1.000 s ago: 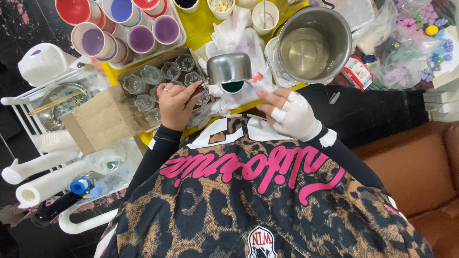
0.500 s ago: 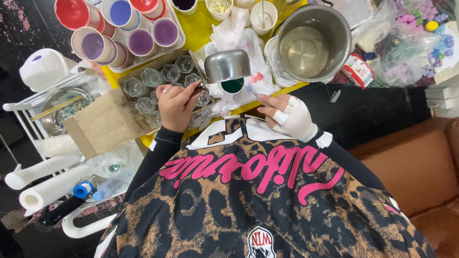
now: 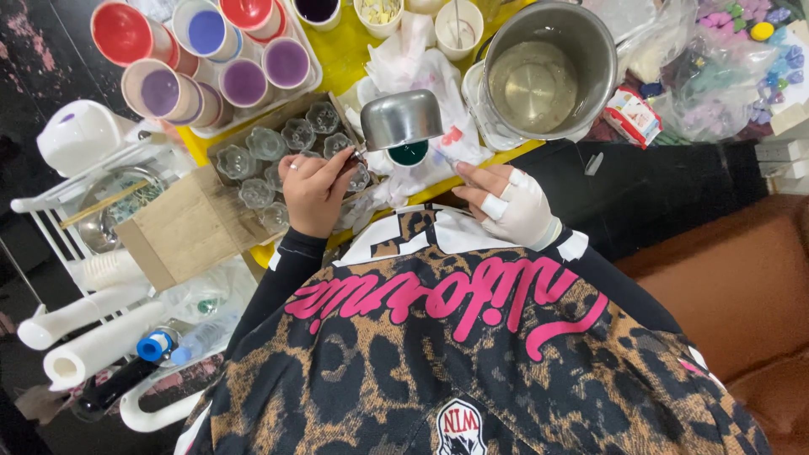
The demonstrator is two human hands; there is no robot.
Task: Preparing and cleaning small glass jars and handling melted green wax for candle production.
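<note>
My left hand point(image 3: 316, 190) grips the thin handle of a small metal pot point(image 3: 403, 118), held tilted just above a little cup of dark green liquid point(image 3: 409, 153). My right hand point(image 3: 514, 206), wrapped in white bandage, reaches toward that cup from the right. Its fingertips are right beside the cup, on crumpled white plastic point(image 3: 413, 63). Whether they pinch anything is hidden. Several clear flower-shaped moulds point(image 3: 278, 147) lie in a cardboard tray just left of my left hand.
A big steel pot point(image 3: 548, 72) with pale liquid stands at the back right. Cups of purple, blue and red colour point(image 3: 211, 59) fill a tray at the back left. A white rack point(image 3: 93, 253) holds paper rolls and a bottle on the left. A brown seat point(image 3: 733, 286) is at the right.
Both hands and the small pot keep their places. Only the view has shifted slightly.
</note>
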